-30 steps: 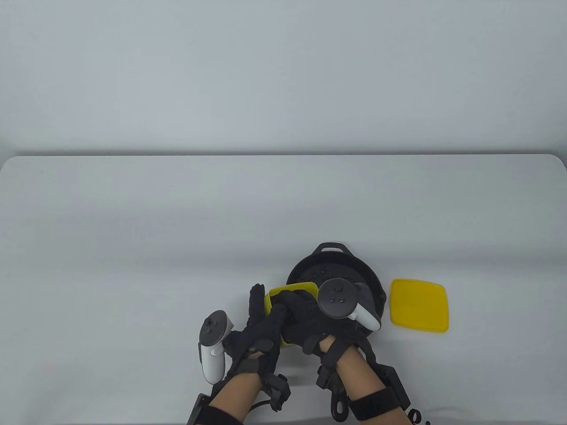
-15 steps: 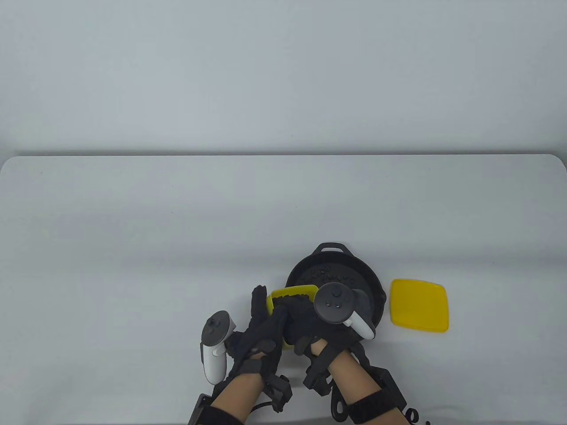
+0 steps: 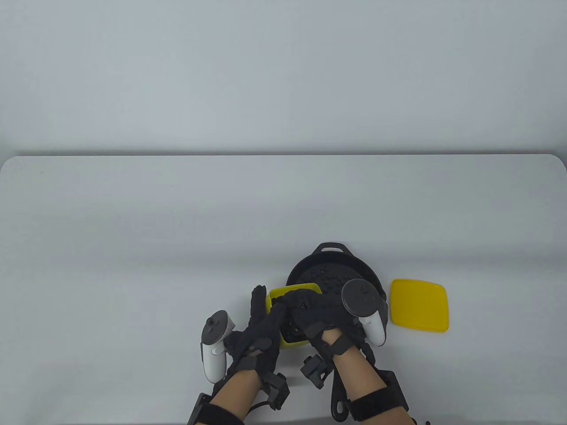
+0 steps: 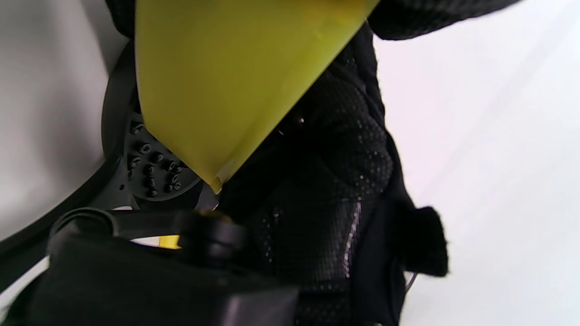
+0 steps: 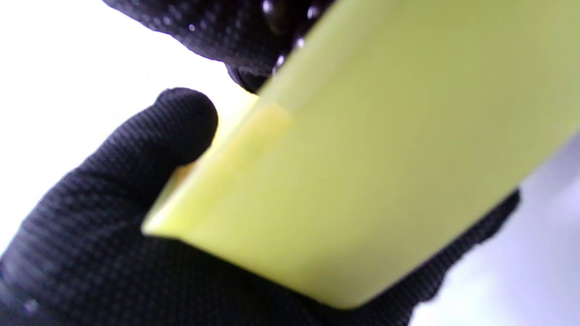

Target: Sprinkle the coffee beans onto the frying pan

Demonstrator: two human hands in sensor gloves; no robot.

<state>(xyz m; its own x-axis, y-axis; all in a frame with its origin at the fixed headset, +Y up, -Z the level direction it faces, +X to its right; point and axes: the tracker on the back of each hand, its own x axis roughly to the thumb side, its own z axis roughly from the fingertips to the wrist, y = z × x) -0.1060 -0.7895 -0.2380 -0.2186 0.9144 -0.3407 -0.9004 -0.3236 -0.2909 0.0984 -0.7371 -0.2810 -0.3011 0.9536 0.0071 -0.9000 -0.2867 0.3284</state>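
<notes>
Coffee beans lie scattered across the floor of the black frying pan, seen again as dark glossy dots in the left wrist view. More beans sit inside the yellow container, which is held at the pan's near-left rim, tilted, corner over the pan floor in the left wrist view. Left hand grips the container from its left side, fingers wrapped under and along the wall; glove fabric presses against the yellow base in the right wrist view. Right hand reaches over the container's open top, fingers curled down into it among the beans; cannot tell if it pinches any. Container sits between both hands, touching both. Yellow lid lies flat on the white table, just right of the pan, apart from both hands. Pan's long handle runs toward the bottom edge under the right wrist.
</notes>
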